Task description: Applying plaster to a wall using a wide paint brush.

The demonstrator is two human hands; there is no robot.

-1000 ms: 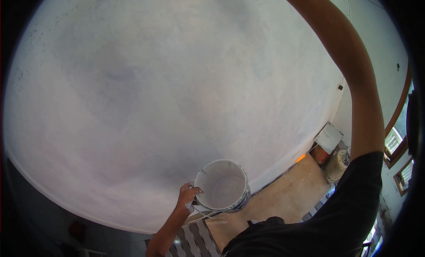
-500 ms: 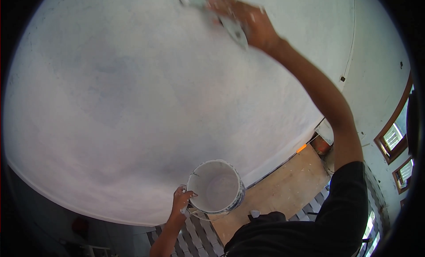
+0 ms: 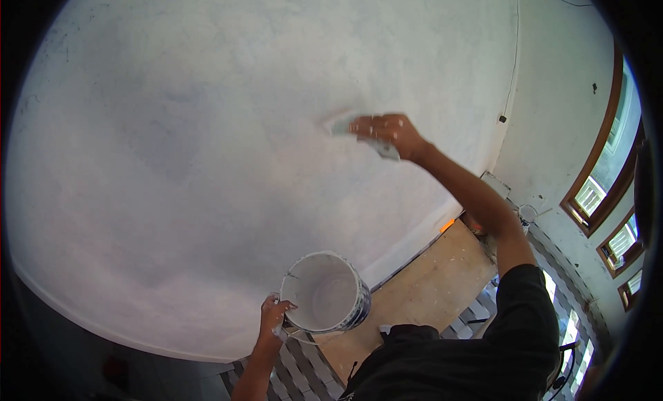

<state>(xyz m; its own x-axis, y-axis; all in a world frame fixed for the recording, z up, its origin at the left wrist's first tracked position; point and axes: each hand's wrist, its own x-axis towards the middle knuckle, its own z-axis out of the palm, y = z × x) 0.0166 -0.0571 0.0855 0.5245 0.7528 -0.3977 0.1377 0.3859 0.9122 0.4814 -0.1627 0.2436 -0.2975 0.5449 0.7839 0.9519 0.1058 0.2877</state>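
My left hand (image 3: 273,315) grips the rim of a white plastic bucket (image 3: 360,303), its thumb over the edge. Inside, the walls and bottom have a pale coating, and a thin wire handle hangs on the near side. Raised against the large whitish wall (image 3: 228,166), my right hand (image 3: 390,132) is closed around a flat pale-green scraper (image 3: 340,123). The scraper's front edge is blurred by motion, close to or on the wall. White spots mark the fingers of both hands. The wall has uneven greyish and pinkish patches.
Below the wall lies a brown board (image 3: 428,277) over patterned floor tiles (image 3: 304,366). An orange strip (image 3: 447,226) sits near the wall's foot. At the right are a small white pail (image 3: 527,213) and wood-framed windows (image 3: 601,159). A cable (image 3: 514,70) runs down near the corner.
My right hand has swept downward along the wall with the scraper. The bucket stays in my left hand, and the whole view has shifted slightly.
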